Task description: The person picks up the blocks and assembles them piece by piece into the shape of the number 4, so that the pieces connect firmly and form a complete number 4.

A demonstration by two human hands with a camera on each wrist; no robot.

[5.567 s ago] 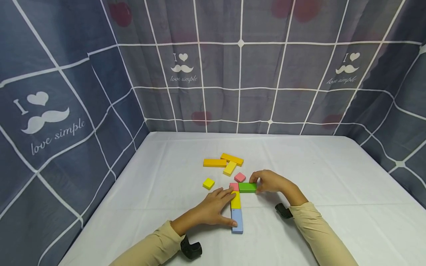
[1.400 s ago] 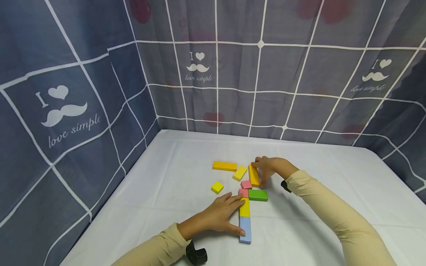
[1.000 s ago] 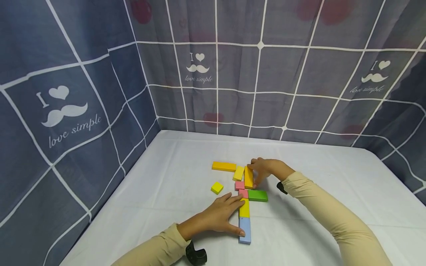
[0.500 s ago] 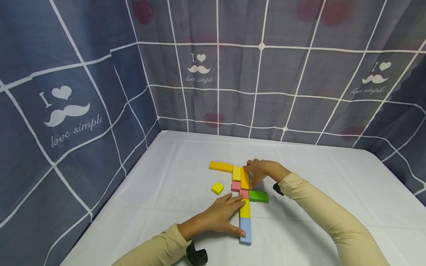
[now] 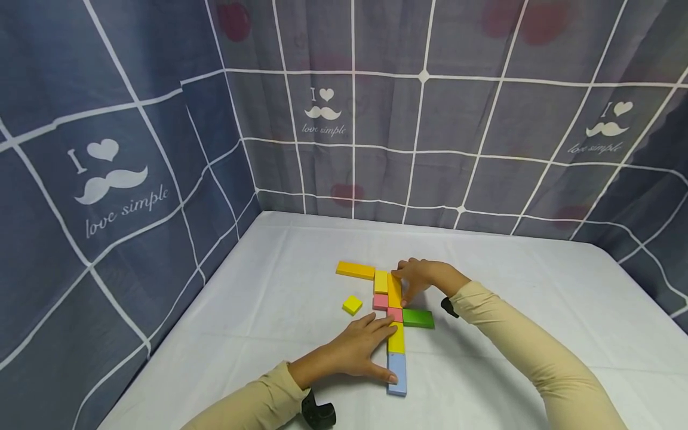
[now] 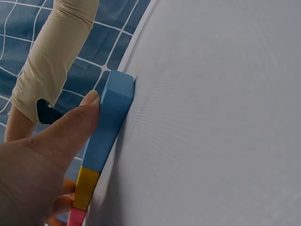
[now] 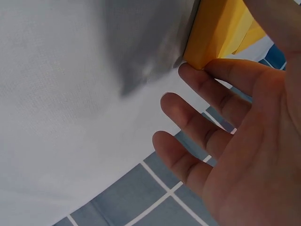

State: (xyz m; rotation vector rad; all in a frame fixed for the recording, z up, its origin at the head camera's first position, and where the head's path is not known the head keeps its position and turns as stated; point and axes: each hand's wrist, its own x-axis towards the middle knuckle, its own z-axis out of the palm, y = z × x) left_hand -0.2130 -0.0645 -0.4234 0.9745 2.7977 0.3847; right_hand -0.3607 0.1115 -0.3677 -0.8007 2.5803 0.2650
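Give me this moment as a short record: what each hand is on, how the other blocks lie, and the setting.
Left hand: spread, thumb on the blue block, fingertips on the adjoining yellow block and near pink block
Right hand: pinches the nearer orange block
Left of that block: short yellow block, far pink block
Right of near pink block: green block
Farther orange block: right end by the short yellow block
Apart from the rest: yellow square block
Surface: white-covered table
Backdrop: dark grid-patterned fabric

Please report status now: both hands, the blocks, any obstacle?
Left hand rests thumb on blue block. Right hand grips orange block by its ends. Yellow square block lies apart, seemingly not in the way.
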